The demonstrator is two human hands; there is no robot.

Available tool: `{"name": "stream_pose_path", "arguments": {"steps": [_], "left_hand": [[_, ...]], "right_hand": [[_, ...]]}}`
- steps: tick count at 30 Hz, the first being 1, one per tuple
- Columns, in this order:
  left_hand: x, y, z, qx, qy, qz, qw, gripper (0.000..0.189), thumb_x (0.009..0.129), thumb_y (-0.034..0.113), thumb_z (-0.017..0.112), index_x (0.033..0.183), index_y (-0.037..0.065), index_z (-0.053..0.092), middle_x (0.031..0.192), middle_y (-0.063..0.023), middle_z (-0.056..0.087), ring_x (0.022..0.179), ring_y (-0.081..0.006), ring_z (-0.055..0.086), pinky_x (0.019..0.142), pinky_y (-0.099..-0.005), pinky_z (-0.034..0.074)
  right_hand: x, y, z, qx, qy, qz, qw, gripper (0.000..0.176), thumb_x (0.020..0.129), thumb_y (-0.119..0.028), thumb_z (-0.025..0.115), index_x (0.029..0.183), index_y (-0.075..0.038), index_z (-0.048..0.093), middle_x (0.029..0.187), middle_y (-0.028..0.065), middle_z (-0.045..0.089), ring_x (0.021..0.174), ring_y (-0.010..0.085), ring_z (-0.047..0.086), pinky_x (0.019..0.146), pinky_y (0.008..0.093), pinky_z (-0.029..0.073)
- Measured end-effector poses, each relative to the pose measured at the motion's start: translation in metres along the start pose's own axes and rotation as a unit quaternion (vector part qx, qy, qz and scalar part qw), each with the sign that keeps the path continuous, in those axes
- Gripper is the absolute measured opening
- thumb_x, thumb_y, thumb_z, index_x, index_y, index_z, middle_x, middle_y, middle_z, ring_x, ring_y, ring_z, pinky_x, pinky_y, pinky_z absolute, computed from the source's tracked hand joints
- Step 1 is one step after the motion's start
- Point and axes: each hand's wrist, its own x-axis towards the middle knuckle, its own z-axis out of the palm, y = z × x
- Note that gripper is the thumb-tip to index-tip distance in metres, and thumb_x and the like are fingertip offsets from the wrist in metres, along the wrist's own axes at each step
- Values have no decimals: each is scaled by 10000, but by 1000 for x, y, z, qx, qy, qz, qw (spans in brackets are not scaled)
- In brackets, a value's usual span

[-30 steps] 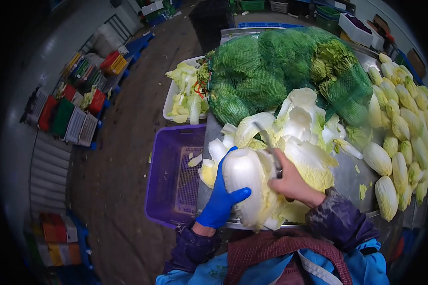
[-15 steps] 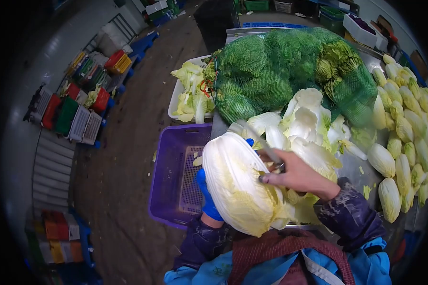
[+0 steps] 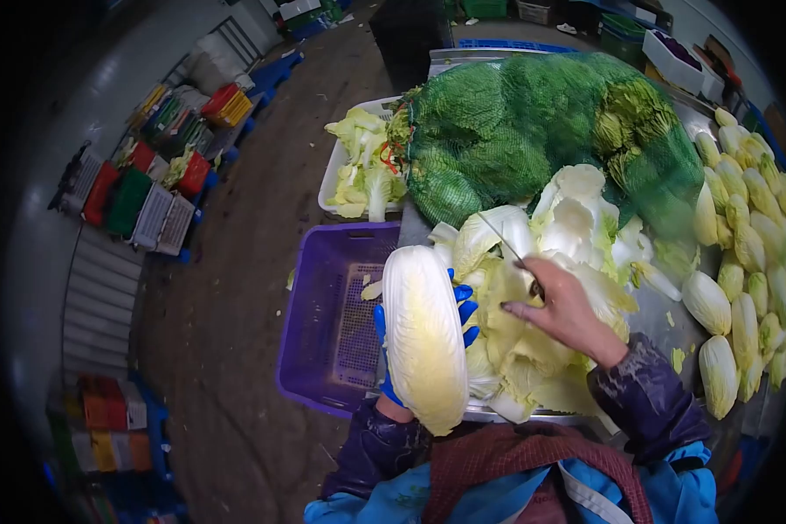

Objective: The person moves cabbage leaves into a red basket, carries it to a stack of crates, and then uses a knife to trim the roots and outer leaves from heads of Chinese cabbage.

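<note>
My left hand (image 3: 466, 311), in a blue glove, is wrapped round a napa cabbage (image 3: 424, 341), with its fingers showing at both sides. The cabbage is pale, smooth-sided and tilted slightly, above the front edge of the metal table. To its right my bare right hand (image 3: 569, 307) is closed round a knife (image 3: 503, 237); its thin blade points up and left, and its handle is mostly hidden. Loose cabbage leaves (image 3: 533, 354) lie in a pile under my right hand.
A purple crate (image 3: 290, 327) stands left of the table, holding a few scraps. Behind it is a white basket (image 3: 327, 179) of leaves. A green mesh sack (image 3: 506, 131) of cabbages covers the table's back; trimmed cabbages (image 3: 742, 253) are heaped at the right.
Outer leaves have come off the held cabbage and now lie on the pile. My right hand with the knife has moved away to the right; the cabbage is more upright.
</note>
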Motion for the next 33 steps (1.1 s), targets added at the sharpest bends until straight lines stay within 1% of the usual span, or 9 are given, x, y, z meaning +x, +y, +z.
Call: {"name": "stream_pose_path", "arguments": {"steps": [5, 7, 10, 12, 19, 21, 29, 31, 33], "left_hand": [[0, 4, -22, 142, -93, -20, 985, 807, 832, 636, 378, 1389, 81, 198, 1375, -187, 305, 1204, -335, 406, 962, -466, 387], [-6, 9, -23, 422, 155, 37, 892, 847, 806, 693, 336, 1391, 96, 202, 1359, -182, 335, 1185, -337, 426, 965, -468, 381], [-9, 5, -6, 343, 173, 17, 923, 905, 764, 745, 315, 1384, 92, 223, 1335, -186, 369, 1147, -337, 456, 953, -462, 397], [0, 3, -13, 179, 23, -40, 983, 934, 738, 764, 337, 1380, 92, 241, 1322, -206, 374, 1113, -333, 478, 937, -458, 410], [-5, -1, -10, 224, 45, -20, 973, 952, 735, 763, 350, 1399, 102, 182, 1353, -207, 330, 1156, -341, 442, 950, -453, 398], [-13, -7, -9, 348, 184, 43, 918, 924, 753, 654, 503, 1390, 73, 171, 1301, -190, 395, 1167, -347, 433, 955, -459, 396], [-2, -10, 3, 657, 77, 196, 724, 1036, 622, 332, 792, 1386, 60, 147, 1321, -134, 350, 1191, -266, 409, 962, -390, 396], [-9, -2, -9, 552, 120, 118, 816, 1023, 640, 370, 770, 1389, 58, 148, 1307, -137, 372, 1189, -272, 412, 968, -396, 388], [-19, -5, -8, 318, 169, 14, 933, 976, 704, 554, 644, 1396, 66, 159, 1275, -165, 425, 1169, -301, 431, 972, -431, 375]], "right_hand": [[-9, -46, 10, 386, -107, 80, 913, 595, 748, -255, 710, 1212, 22, 461, 1071, 96, 596, 836, 129, 558, 746, 294, 464], [-12, -50, 3, 414, -79, 85, 903, 582, 764, -238, 699, 1224, 21, 454, 1074, 98, 596, 840, 125, 556, 752, 289, 463], [-10, -58, -12, 467, -120, 94, 871, 403, 847, -135, 587, 1190, 37, 465, 1033, 112, 607, 818, 112, 579, 743, 247, 469], [-5, -54, -16, 467, -84, 121, 872, 350, 855, -118, 567, 1155, 41, 483, 1014, 108, 613, 796, 110, 584, 728, 247, 473], [-14, -53, -7, 344, -75, 121, 928, 342, 797, -89, 607, 1116, -8, 514, 905, 68, 620, 703, 120, 565, 649, 252, 465], [-15, -64, -1, 209, -47, 12, 977, 473, 722, -160, 682, 1130, -6, 500, 931, 92, 590, 731, 156, 567, 669, 267, 465], [-18, -56, 17, 147, -11, 36, 988, 718, 640, -35, 609, 1290, -55, 304, 836, 207, 565, 765, 402, 572, 708, 417, 472], [-13, -54, 3, 159, -3, 38, 987, 700, 652, -3, 560, 1300, -84, 308, 727, 157, 576, 668, 338, 589, 651, 388, 484], [-2, -72, -42, 315, -193, 311, 876, 708, 662, 0, 526, 1324, -85, 290, 706, 103, 573, 620, 225, 584, 588, 328, 480]]}}
